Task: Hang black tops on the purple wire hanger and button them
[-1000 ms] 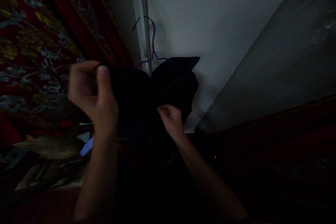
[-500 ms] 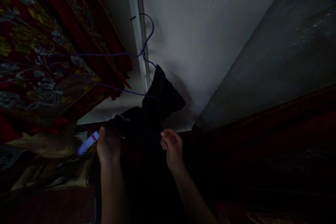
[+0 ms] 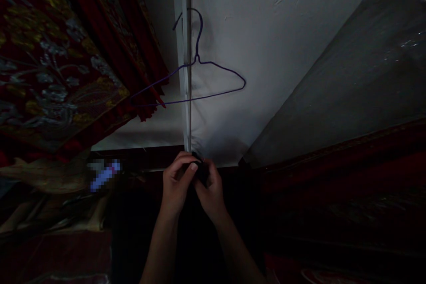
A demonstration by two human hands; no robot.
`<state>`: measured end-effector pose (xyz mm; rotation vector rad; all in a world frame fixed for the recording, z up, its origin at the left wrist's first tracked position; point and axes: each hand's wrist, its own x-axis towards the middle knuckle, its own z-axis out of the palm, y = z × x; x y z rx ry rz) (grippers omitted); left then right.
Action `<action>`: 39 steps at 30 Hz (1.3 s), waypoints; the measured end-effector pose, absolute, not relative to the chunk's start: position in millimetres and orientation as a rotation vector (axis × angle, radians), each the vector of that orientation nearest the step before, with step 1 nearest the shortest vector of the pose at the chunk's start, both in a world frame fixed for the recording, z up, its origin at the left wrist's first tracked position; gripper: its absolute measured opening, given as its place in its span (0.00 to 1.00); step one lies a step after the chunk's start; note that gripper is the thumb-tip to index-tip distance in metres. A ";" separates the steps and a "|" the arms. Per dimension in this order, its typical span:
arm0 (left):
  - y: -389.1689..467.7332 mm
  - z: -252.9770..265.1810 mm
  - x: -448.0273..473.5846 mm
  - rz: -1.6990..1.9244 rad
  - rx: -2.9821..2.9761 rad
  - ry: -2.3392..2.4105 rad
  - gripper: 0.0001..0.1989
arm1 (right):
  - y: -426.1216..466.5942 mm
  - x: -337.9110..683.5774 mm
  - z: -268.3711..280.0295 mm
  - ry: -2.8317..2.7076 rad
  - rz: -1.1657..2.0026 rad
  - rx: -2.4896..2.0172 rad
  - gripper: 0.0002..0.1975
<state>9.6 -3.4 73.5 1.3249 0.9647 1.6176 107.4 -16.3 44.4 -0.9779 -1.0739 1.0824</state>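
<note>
Off the hanger point(image 3: 197, 56) now, black cloth point(image 3: 201, 171) bunches between both hands point(image 3: 175, 179) point(image 3: 213, 189).

We see a bare left hand point(image 3: 175, 184) with a short, rounded thumbnail point(image 3: 193, 166), a bare right hand point(image 3: 211, 194), and two slender, uncovered forearms point(image 3: 163, 237); deep shadow leaves any clothing too dark to make out.

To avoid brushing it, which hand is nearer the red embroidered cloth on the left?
Left. In this view, the left hand is below and right of the red embroidered cloth; the right hand is farther right.
</note>
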 end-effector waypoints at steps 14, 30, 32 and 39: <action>4.9 47.1 -46.4 0.817 1.658 1.076 0.26 | 54.0 168.0 154.4 -1.985 0.759 -0.836 0.15; 21.0 64.2 -108.4 0.560 1.930 1.402 0.20 | 200.8 148.8 119.3 -1.622 0.512 -1.020 0.18; 21.8 60.4 -124.1 0.484 1.939 1.473 0.20 | 197.9 165.0 114.7 -1.663 0.509 -1.079 0.18; 34.7 99.2 -162.1 0.312 2.023 1.725 0.20 | 137.7 213.0 128.8 -1.780 0.434 -1.106 0.20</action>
